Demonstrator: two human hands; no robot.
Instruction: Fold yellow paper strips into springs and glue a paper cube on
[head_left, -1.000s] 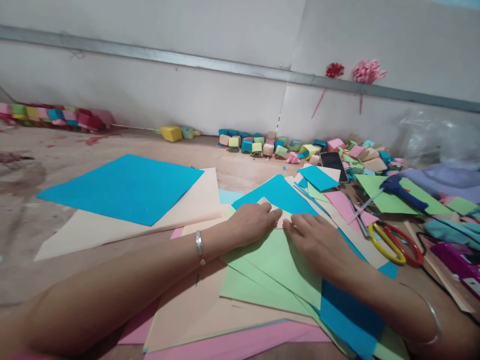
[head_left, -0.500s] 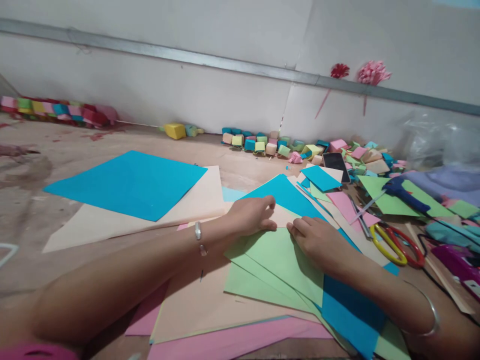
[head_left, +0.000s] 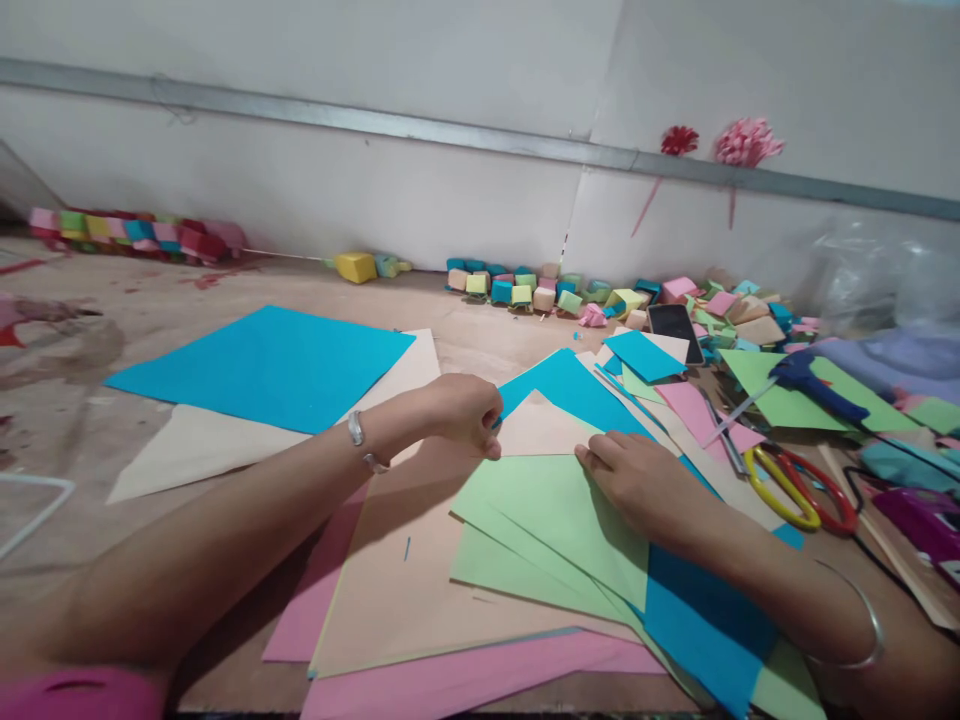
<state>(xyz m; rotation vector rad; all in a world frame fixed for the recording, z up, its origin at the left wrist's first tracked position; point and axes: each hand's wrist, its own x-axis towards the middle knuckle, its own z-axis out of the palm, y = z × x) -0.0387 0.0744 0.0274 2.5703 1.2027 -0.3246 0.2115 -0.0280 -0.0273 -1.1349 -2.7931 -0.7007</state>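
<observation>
Several light green paper sheets [head_left: 555, 520] lie in front of me, over larger peach sheets [head_left: 405, 600]. My right hand [head_left: 645, 480] rests on the green sheets, thumb and fingers pinched together at the upper edge. My left hand [head_left: 461, 410] is closed, fingers curled, with the thumb tip beside the left end of that same edge. Nothing shows between its fingers. A peach corner [head_left: 544, 425] and a blue sheet [head_left: 570, 385] stick out above the green edge. Pink paper [head_left: 480, 685] shows at the bottom of the stack.
At the left a large blue sheet [head_left: 270, 365] lies on a pale one. Scissors [head_left: 787, 490], a glue gun [head_left: 814, 385] and a phone [head_left: 675, 330] are at the right. Several folded paper boxes [head_left: 517, 290] line the wall. A partly visible hand [head_left: 45, 310] appears at the left edge.
My left hand has moved left and slightly up, away from the right hand, and its fingers have curled in. My right hand has stayed on the green paper.
</observation>
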